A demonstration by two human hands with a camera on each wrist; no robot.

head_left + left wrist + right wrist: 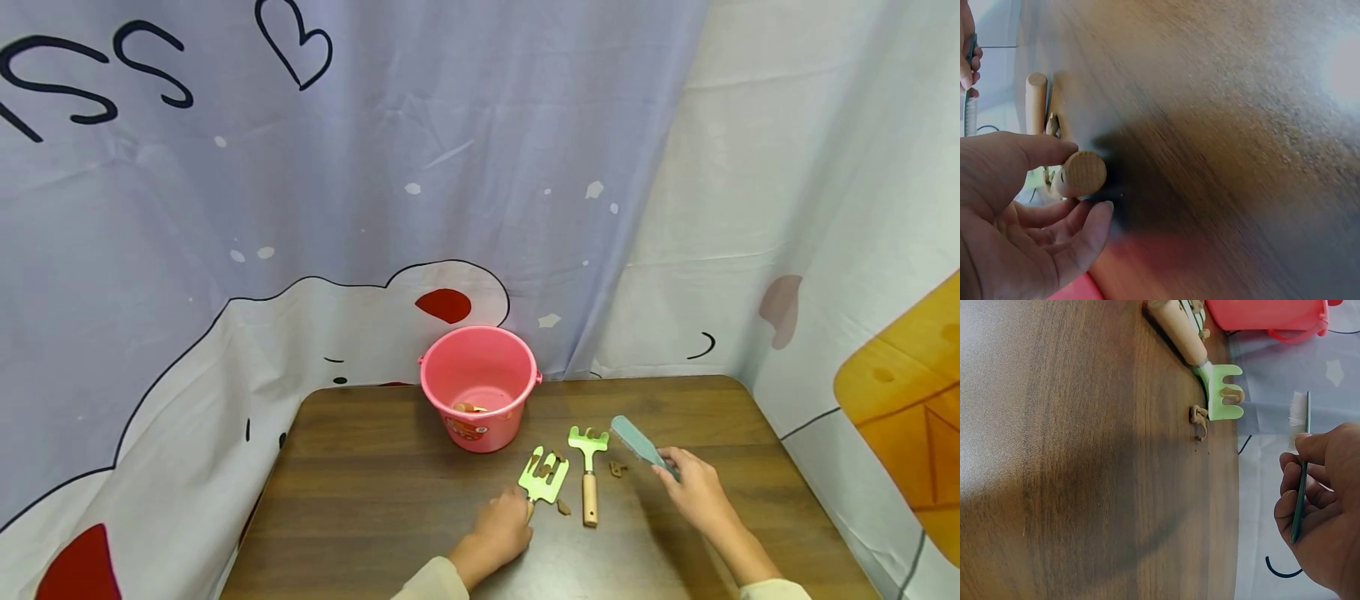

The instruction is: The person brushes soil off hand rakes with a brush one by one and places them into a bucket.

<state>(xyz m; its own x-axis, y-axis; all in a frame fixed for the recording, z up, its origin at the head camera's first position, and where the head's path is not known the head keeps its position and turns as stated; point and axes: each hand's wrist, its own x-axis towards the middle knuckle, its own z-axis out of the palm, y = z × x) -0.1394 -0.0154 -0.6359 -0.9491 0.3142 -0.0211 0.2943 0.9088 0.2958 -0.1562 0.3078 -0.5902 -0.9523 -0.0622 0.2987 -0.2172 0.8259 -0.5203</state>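
Note:
In the head view my left hand [498, 525] grips a small light-green garden fork [550, 483] by its wooden handle. The left wrist view shows thumb and fingers pinching that round handle [1087, 172]. Brown clumps lie on the fork's tines. My right hand [693, 486] holds a blue-green brush [636, 438] above the table; its white bristles [1298, 409] show in the right wrist view. Between the hands lies a small green rake [589, 479] with a wooden handle, a brown clump on its tines. Beside it is another brown clump [618, 468].
A pink bucket [480, 429] stands at the table's back edge, with a wooden-handled item [467, 407] inside. Another brown piece [563, 507] lies on the brown wooden table [352, 500]. Printed curtains [360, 208] hang behind and beside the table.

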